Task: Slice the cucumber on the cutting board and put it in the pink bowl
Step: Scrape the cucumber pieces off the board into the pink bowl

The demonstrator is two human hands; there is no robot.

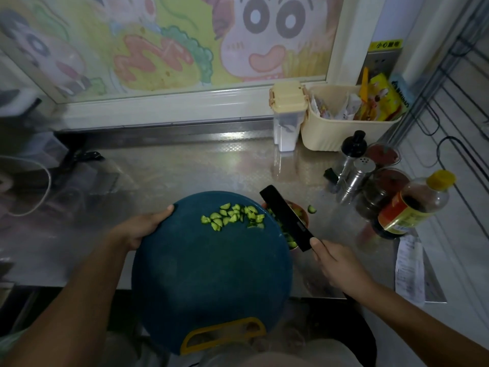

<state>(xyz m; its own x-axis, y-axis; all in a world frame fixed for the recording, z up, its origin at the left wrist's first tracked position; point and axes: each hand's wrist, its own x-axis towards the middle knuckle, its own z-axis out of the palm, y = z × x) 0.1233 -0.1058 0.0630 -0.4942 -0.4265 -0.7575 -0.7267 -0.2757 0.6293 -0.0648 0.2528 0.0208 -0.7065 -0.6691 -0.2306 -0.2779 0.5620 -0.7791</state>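
My left hand grips the left rim of a round teal cutting board with a yellow handle, held up over the counter's front edge. Several small cucumber pieces lie near the board's far right edge. My right hand holds a black knife whose blade stands at the board's right rim. Under the blade sits the pink bowl, mostly hidden, with cucumber pieces in it. One cucumber piece lies on the counter just right of the bowl.
A steel counter runs to the wall. At the right stand a soy sauce bottle, a dark bottle, metal shakers, a cream basket with packets and a lidded container. A paper slip lies at the right front.
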